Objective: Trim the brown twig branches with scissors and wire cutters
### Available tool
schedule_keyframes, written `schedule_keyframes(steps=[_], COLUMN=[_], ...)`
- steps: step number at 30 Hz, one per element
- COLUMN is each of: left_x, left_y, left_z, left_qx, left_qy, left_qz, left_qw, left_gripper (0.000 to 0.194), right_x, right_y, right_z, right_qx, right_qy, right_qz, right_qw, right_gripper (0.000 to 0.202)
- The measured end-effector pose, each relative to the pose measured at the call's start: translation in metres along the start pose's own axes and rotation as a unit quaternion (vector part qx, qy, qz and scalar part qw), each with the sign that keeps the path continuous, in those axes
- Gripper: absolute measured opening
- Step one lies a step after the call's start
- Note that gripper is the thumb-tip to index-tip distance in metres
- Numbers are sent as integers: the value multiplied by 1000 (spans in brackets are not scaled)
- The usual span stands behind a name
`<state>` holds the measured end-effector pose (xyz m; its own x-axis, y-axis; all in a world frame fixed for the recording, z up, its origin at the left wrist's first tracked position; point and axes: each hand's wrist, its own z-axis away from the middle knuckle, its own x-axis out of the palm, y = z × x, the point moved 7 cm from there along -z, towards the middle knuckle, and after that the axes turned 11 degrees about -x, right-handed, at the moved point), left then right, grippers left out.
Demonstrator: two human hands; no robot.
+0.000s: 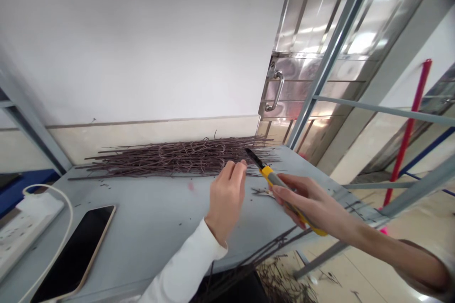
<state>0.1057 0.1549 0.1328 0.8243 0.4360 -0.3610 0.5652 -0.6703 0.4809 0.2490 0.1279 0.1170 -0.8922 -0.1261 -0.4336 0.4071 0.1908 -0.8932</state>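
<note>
My right hand [302, 196] is wrapped round a yellow and grey utility knife [272, 177], its dark blade pointing up and to the left. Close to the blade's left, my left hand [225, 196] is raised with its fingers drawn together; whatever they pinch, if anything, is too small to make out. Behind both hands, a long pile of thin dark twigs [170, 158] lies along the back of the grey shelf [152, 227]. A small pair of scissors [262, 192] rests on the shelf, partly behind my right hand. Several more twigs [263, 251] slant below my hands near the front edge.
A phone [76, 251] lies at the left front, beside a white power strip [31, 227] with a white cable [71, 213]. Grey metal posts [330, 57] frame the shelf. Twig scraps [284, 279] litter the floor. A red pole [408, 128] leans at the right.
</note>
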Motion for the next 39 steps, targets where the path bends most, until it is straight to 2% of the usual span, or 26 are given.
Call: schedule_keyframes(steps=[2,5,8,10,11,13,16,19,21,25,28,30,33,35,36,37,39], left_x=[0,1,4,5,7,10,15,18,19,22,22,22,24,27,28,30,32], left_y=[-4,-11,-20,-25,-27,-32,-34,-32,-28,-23,-26,-28,-31,-32,-32,-32,-33], left_z=[-1,-4,-6,-6,-6,-6,-6,-8,-10,-10,-9,-8,-6,-6,-6,-6,-6], left_qx=[-16,-49,-88,-116,-133,-175,-226,-248,-247,-239,-254,-268,-286,-298,-305,-313,-327], left_qy=[5,-3,-25,-36,-44,-63,-105,-151,-191,-254,-254,-247,-237,-238,-242,-245,-248], left_qz=[41,113,169,195,209,235,259,262,260,256,240,232,235,251,264,277,298], left_qw=[999,992,981,973,968,954,933,920,914,902,902,902,898,889,883,875,862], left_gripper=[18,16,19,20,19,16,12,12,15,24,26,26,26,25,25,24,24], right_x=[13,29,38,38,36,28,10,-6,-16,-27,-33,-35,-33,-29,-27,-26,-25], right_y=[5,15,21,20,18,14,10,11,10,8,4,-2,-13,-16,-16,-15,-10], right_z=[-2,-3,-2,-3,-4,-9,-17,-24,-26,-25,-21,-16,-2,6,9,10,7], right_qx=[6,42,87,94,86,49,-14,-65,-111,-182,-233,-286,-371,-406,-413,-409,-377], right_qy=[-39,-99,-161,-195,-204,-202,-158,-103,-61,8,61,108,191,229,241,245,242], right_qz=[-146,-330,-423,-437,-427,-374,-231,-71,34,188,277,351,480,550,573,590,604], right_qw=[989,938,888,873,877,904,960,990,991,965,930,885,772,693,666,651,659], right_gripper=[38,32,30,32,32,32,34,35,33,32,36,37,35,33,31,30,30])
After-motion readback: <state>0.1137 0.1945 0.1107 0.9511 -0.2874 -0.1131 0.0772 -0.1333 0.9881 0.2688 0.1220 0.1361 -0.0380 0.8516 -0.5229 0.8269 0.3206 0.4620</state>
